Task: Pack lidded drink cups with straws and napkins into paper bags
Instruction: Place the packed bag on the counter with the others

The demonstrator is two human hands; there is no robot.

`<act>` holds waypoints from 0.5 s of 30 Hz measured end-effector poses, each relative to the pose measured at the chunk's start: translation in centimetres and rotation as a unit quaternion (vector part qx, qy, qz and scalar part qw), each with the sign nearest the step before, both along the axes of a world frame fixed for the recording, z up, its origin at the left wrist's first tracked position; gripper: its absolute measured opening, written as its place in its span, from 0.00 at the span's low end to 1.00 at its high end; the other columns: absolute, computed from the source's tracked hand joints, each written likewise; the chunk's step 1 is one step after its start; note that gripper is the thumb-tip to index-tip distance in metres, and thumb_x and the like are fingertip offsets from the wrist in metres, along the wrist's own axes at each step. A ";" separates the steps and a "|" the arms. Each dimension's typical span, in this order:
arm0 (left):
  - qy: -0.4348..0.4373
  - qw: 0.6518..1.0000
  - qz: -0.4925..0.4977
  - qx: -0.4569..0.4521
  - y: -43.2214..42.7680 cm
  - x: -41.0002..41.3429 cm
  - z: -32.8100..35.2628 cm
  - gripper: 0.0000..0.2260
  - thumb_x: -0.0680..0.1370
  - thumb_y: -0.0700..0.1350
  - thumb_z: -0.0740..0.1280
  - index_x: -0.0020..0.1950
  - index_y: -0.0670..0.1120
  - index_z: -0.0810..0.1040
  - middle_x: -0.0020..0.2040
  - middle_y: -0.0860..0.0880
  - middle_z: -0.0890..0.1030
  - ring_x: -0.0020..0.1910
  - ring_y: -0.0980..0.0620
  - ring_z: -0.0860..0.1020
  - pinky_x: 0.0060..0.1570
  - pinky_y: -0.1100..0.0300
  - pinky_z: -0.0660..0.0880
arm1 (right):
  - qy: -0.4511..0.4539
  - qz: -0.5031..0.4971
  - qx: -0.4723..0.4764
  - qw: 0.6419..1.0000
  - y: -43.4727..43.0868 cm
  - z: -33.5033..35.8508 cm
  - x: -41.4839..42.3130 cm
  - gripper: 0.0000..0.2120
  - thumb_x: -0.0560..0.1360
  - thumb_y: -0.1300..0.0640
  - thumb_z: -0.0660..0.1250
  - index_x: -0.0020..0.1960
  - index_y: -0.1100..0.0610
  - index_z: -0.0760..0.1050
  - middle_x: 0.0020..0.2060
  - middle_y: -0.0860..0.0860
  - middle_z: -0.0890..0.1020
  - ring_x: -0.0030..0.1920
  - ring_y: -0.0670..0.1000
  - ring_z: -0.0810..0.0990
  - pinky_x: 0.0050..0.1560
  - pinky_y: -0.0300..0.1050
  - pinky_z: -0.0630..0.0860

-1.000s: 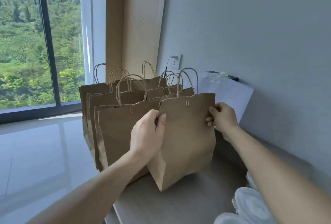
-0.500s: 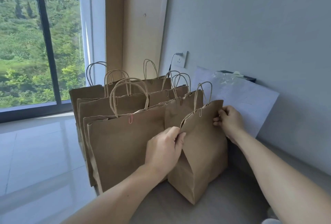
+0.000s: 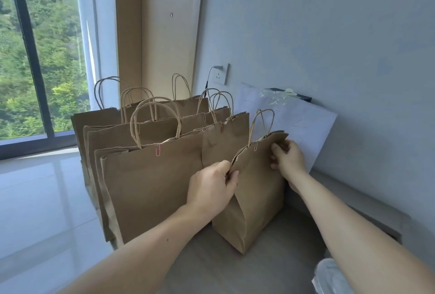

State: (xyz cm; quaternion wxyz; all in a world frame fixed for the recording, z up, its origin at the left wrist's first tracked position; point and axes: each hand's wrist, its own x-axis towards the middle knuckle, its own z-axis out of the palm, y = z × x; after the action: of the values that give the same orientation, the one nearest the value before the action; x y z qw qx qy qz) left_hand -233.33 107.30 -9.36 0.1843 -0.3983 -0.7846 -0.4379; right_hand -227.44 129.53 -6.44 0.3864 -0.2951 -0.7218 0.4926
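A brown paper bag [image 3: 256, 195] with twisted handles stands on the grey table [image 3: 277, 270], its folded top held by a paper clip. My left hand [image 3: 211, 189] pinches the top's left corner. My right hand [image 3: 286, 157] pinches the right corner near the wall. The bag stands to the right of a row of several similar closed paper bags [image 3: 150, 180], touching the nearest one. What the bags hold is hidden.
A white sheet [image 3: 303, 129] leans against the wall behind the bag, with a dark box behind it. A wall socket [image 3: 222, 73] has a cable plugged in. A clear plastic lid or cup [image 3: 332, 277] shows at the lower right edge. The table's left edge drops to a glossy floor.
The held bag has moved down and to the right, onto the table beside the row. Both hands stay pinched on its top corners. The camera has tilted up slightly.
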 end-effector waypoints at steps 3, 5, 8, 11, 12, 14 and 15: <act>-0.007 1.000 -0.013 -0.008 0.1 0.2 0.4 0.19 0.77 0.49 0.68 0.34 0.48 0.60 0.30 0.53 0.67 0.31 0.49 0.66 0.31 0.55 0.63 | -0.061 -0.012 0.011 0.998 -1.2 -0.1 1.4 0.32 0.78 0.50 0.68 0.77 0.56 0.58 0.71 0.53 0.70 0.63 0.54 0.75 0.58 0.56 0.78; -0.002 1.000 -0.022 -0.011 0.0 0.1 0.6 0.18 0.77 0.48 0.68 0.34 0.48 0.61 0.30 0.52 0.69 0.31 0.49 0.67 0.31 0.54 0.65 | -0.138 -0.024 -0.004 0.990 -2.3 -0.5 2.4 0.35 0.77 0.47 0.69 0.77 0.55 0.57 0.72 0.54 0.68 0.66 0.57 0.72 0.63 0.60 0.74; 0.001 0.999 -0.030 -0.025 0.0 0.0 0.9 0.18 0.78 0.49 0.67 0.34 0.47 0.61 0.31 0.52 0.70 0.33 0.47 0.69 0.32 0.53 0.67 | -0.245 -0.008 -0.132 0.960 -4.6 -1.4 3.8 0.30 0.77 0.40 0.64 0.72 0.56 0.63 0.67 0.56 0.72 0.59 0.61 0.75 0.47 0.61 0.80; -0.007 0.999 -0.037 -0.033 -0.2 0.3 0.9 0.18 0.78 0.50 0.66 0.34 0.48 0.60 0.32 0.52 0.70 0.33 0.48 0.68 0.33 0.53 0.66 | -0.245 0.065 -0.277 0.927 -6.3 -2.9 4.4 0.35 0.78 0.33 0.57 0.77 0.53 0.57 0.75 0.57 0.65 0.70 0.67 0.68 0.42 0.64 0.79; -0.007 0.999 -0.042 -0.033 -0.2 0.3 0.9 0.19 0.78 0.50 0.65 0.34 0.49 0.60 0.32 0.52 0.70 0.34 0.48 0.68 0.33 0.53 0.66 | -0.224 0.086 -0.313 0.919 -6.6 -3.4 4.4 0.35 0.79 0.33 0.54 0.77 0.53 0.57 0.75 0.57 0.64 0.71 0.67 0.67 0.47 0.69 0.77; -0.012 0.998 -0.045 -0.033 -0.1 0.1 1.0 0.20 0.79 0.50 0.65 0.33 0.49 0.57 0.32 0.52 0.70 0.34 0.48 0.67 0.34 0.53 0.66 | -0.180 0.108 -0.350 0.913 -7.1 -3.8 4.0 0.33 0.80 0.34 0.51 0.76 0.53 0.60 0.74 0.58 0.66 0.71 0.66 0.67 0.55 0.73 0.73; -0.014 0.998 -0.045 -0.033 -0.1 0.0 1.2 0.21 0.79 0.50 0.65 0.32 0.49 0.57 0.32 0.52 0.69 0.34 0.48 0.67 0.34 0.52 0.66 | -0.164 0.110 -0.356 0.914 -7.3 -3.8 3.8 0.31 0.80 0.34 0.50 0.76 0.53 0.61 0.73 0.57 0.67 0.70 0.66 0.68 0.58 0.73 0.72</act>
State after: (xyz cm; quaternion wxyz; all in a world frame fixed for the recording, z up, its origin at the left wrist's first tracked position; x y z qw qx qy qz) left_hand -233.32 107.18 -8.15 0.1398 -0.4328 -0.7826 -0.4250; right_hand -223.68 122.25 -10.28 0.0756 -0.4079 -0.5801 0.7010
